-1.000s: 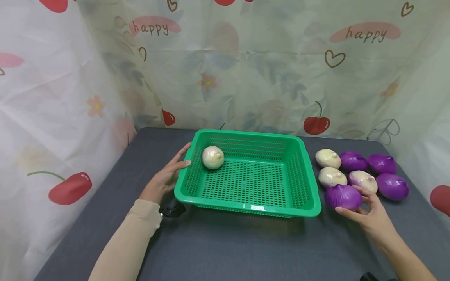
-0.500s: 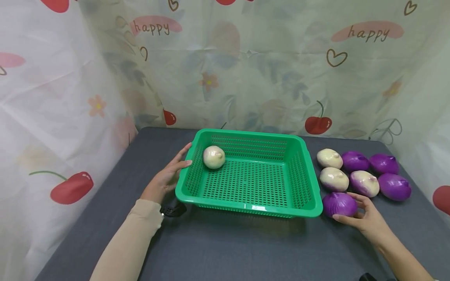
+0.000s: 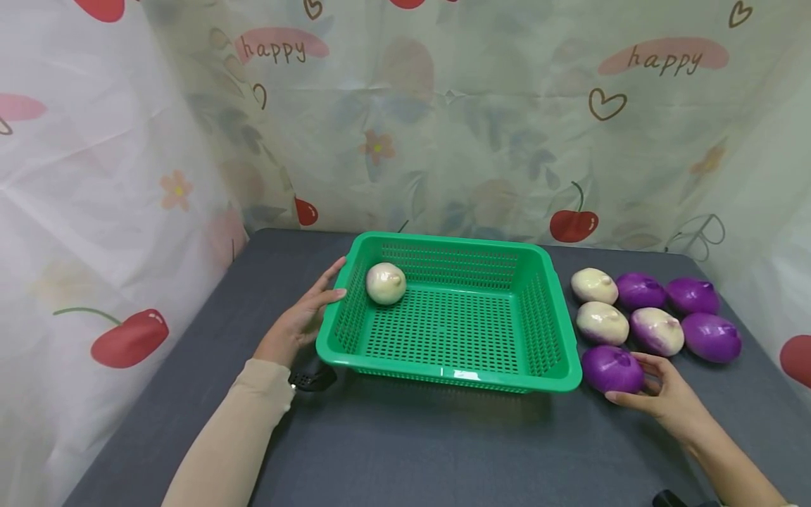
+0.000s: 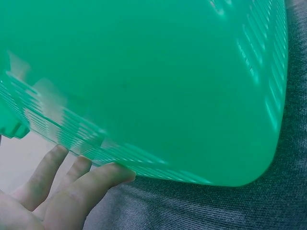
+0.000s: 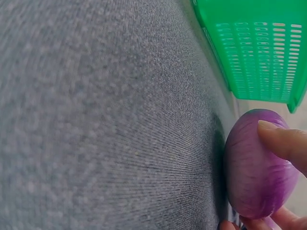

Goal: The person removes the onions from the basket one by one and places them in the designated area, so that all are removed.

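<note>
A green plastic basket (image 3: 443, 373) stands mid-table with one white onion (image 3: 386, 284) in its far left corner. My left hand (image 3: 304, 317) rests with straight fingers against the basket's left rim; in the left wrist view its fingers (image 4: 62, 191) lie under the basket's wall (image 4: 144, 72). My right hand (image 3: 633, 384) grips a purple onion (image 3: 612, 368) that lies on the table just right of the basket's front corner. In the right wrist view a finger (image 5: 283, 141) presses on this purple onion (image 5: 256, 165), beside the basket (image 5: 254, 48).
Behind the held onion lie two white onions (image 3: 593, 285), a white-and-purple one (image 3: 657, 330) and three purple ones (image 3: 711, 336). A printed curtain (image 3: 405, 141) closes off the grey table (image 3: 412, 443) at the back and sides.
The right hand drew the purple onion a little nearer and leftward, away from the other onions. The left hand and basket stayed still.
</note>
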`<state>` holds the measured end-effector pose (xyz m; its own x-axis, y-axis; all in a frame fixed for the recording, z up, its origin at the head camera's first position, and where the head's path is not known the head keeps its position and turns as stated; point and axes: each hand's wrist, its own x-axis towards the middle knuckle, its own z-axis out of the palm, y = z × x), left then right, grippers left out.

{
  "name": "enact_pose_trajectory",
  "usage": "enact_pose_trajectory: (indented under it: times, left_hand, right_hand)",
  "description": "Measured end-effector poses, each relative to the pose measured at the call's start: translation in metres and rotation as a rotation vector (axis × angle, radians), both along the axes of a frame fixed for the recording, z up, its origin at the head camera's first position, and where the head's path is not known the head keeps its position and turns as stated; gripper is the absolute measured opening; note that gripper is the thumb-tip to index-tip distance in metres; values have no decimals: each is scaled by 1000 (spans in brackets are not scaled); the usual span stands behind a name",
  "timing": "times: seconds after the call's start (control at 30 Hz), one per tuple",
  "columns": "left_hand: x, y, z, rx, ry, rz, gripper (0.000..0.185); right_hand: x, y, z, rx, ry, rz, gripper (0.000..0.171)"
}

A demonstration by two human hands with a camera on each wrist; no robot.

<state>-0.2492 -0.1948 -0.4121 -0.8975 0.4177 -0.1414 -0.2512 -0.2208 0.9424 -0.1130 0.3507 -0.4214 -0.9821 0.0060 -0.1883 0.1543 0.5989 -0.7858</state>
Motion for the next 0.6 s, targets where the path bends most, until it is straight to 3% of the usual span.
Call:
enact_pose_trajectory:
  times: [0.6]
  left_hand:
    - [-1,-1,-1,16,-5,1,68]
  right_hand:
    - [-3,2,-1,0,-5,13,93]
